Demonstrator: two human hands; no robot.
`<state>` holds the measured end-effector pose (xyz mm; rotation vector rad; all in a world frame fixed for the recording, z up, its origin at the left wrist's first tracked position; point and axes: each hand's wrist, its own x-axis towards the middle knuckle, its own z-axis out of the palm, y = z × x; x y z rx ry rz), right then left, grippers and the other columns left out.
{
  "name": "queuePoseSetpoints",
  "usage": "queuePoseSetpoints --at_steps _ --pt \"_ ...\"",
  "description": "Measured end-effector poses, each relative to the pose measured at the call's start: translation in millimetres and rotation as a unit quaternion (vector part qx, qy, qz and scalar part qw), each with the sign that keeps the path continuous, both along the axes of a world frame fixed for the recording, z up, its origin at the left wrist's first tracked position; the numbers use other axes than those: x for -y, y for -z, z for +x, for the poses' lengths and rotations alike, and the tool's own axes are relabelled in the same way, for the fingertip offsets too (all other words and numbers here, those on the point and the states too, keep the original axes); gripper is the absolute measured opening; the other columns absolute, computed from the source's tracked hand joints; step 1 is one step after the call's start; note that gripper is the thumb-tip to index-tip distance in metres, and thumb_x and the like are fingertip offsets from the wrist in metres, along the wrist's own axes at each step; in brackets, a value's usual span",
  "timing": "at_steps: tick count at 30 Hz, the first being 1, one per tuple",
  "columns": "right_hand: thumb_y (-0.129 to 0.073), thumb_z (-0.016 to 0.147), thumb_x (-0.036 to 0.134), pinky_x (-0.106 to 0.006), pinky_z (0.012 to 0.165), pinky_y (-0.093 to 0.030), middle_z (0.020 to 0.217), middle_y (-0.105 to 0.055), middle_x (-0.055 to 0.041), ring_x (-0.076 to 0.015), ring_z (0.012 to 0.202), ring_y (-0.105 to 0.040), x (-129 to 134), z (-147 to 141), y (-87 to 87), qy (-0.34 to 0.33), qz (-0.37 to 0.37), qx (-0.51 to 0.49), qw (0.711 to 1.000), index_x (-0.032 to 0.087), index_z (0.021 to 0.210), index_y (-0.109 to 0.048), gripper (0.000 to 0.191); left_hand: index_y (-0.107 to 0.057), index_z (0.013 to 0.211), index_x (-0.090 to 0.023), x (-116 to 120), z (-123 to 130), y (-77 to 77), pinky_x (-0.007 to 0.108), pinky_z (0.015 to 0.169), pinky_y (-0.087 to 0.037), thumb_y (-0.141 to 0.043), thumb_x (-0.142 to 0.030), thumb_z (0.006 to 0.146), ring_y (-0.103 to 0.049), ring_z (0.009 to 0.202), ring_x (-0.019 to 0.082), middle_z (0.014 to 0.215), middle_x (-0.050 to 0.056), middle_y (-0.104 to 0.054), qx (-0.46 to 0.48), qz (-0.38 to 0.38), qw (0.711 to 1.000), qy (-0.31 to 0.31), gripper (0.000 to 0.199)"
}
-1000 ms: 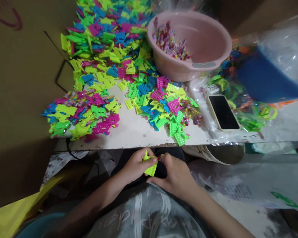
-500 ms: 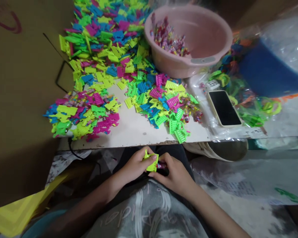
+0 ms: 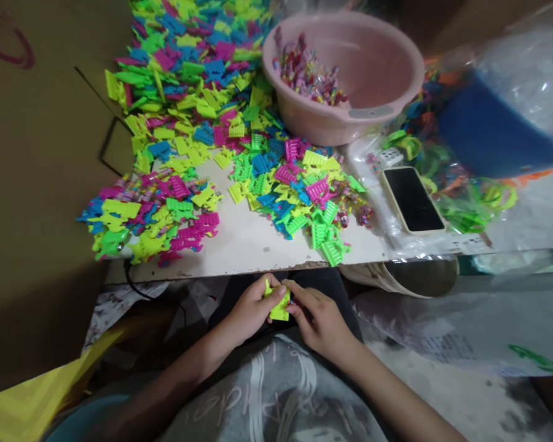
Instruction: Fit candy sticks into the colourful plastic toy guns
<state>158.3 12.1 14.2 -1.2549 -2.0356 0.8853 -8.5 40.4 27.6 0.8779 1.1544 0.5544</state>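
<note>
Above my lap, just off the table's front edge, my left hand (image 3: 251,309) is closed around a flat neon-yellow plastic piece (image 3: 280,310), its thumb pressed on the face. A small knob of the piece sticks up between thumb and fingers. My right hand (image 3: 325,314) is pinched at the piece's right edge, with its forefinger reaching over the top corner. Between its fingertips only a speck of a small multicoloured patterned stick shows; the rest is hidden. Similar comb-like plastic pieces (image 3: 320,190) in pink, green, blue and yellow lie heaped on the table.
A pink basin (image 3: 387,80) holds many small patterned sticks (image 3: 308,77). On the left, another mixed pile (image 3: 166,215) lies beside a cardboard wall (image 3: 41,184). A phone (image 3: 413,199) rests on plastic bags at the right, near a blue container (image 3: 502,129). Below the table stands a bucket (image 3: 424,276).
My right hand has moved closer to the yellow piece, its forefinger now over the top corner. The patterned stick, plainly visible before, is now almost hidden at the piece's edge.
</note>
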Motion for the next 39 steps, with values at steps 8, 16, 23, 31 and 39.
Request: queuePoseSetpoints --at_steps 8,16,23,31,39 --pt "-0.044 0.096 0.029 -0.033 0.07 -0.053 0.093 -0.071 -0.0109 -0.0216 0.079 -0.065 -4.4 -10.7 -0.3 0.032 -0.02 -0.039 0.999 0.017 0.127 -0.056 0.036 -0.046 0.076 -0.02 -4.1 -10.0 -1.1 0.02 0.048 -0.038 -0.06 -0.058 0.077 -0.045 0.057 0.011 0.064 -0.006 -0.044 -0.019 0.036 0.999 0.016 0.04" --pt "-0.061 0.089 0.04 -0.036 0.084 -0.051 0.104 -0.069 -0.0086 -0.0223 0.095 -0.064 -47.0 11.0 -18.1 0.038 0.049 -0.017 0.998 0.021 0.125 -0.056 0.041 -0.054 0.08 -0.021 -32.7 -36.1 -33.3 0.028 0.066 -0.046 -0.05 -0.048 0.084 -0.056 0.071 0.018 0.072 -0.001 -0.057 -0.225 0.213 0.951 0.016 0.027" --pt "-0.049 0.092 0.021 -0.041 0.083 -0.046 0.112 -0.065 -0.0143 -0.0278 0.095 -0.061 -132.0 108.3 -13.8 0.254 0.169 0.321 0.897 0.016 0.114 -0.064 0.028 -0.055 0.121 -0.018 -104.2 -122.4 -86.1 0.051 0.1 -0.04 -0.038 -0.028 0.09 -0.051 0.12 0.036 0.126 0.013 -0.058 -0.598 0.398 0.679 -0.15 0.037" --pt "-0.05 0.089 0.02 -0.031 0.057 -0.039 0.09 -0.067 -0.0109 -0.0219 0.066 -0.062 -131.7 107.9 -0.8 0.227 0.151 0.384 0.882 0.018 0.105 -0.065 0.022 -0.061 0.118 -0.016 -120.2 -153.1 -73.4 0.068 0.106 -0.022 -0.037 -0.03 0.093 -0.051 0.121 0.039 0.129 0.017 -0.059 -0.703 0.349 0.619 -0.032 0.037" --pt "-0.045 0.089 0.029 -0.032 0.06 -0.046 0.095 -0.068 -0.01 -0.0246 0.077 -0.066 -106.3 110.1 6.8 0.217 0.114 0.247 0.937 0.022 0.098 -0.067 0.025 -0.052 0.131 -0.015 -151.4 -73.1 -27.8 0.041 0.114 -0.026 -0.039 -0.018 0.091 -0.042 0.133 0.024 0.142 0.013 -0.051 -0.546 0.421 0.718 0.092 0.042"
